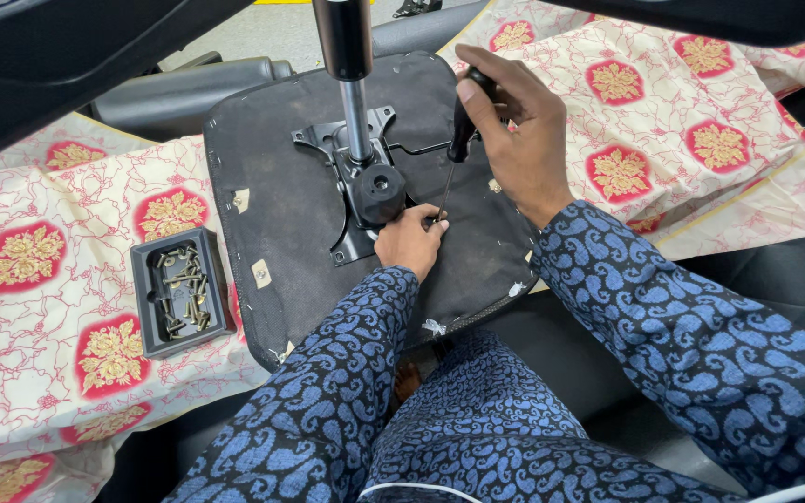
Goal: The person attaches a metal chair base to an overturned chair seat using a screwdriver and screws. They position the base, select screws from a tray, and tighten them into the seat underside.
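An upturned black chair seat [281, 186] lies in front of me with its metal mechanism plate [347, 149] and gas-lift column [351, 74] facing up. My right hand [514, 130] grips the black handle of a screwdriver [458, 140], whose shaft slants down to the seat near the plate's edge. My left hand [409, 240] rests on the seat at the screwdriver's tip, its fingers pinched around the tip. What lies under those fingers is hidden.
A small black tray [146, 298] with several brass-coloured screws sits on the left. A cream cloth with red and gold motifs [48, 279] covers the surface around the seat. Black chair parts [179, 93] lie behind, and another dark part overhangs the top left.
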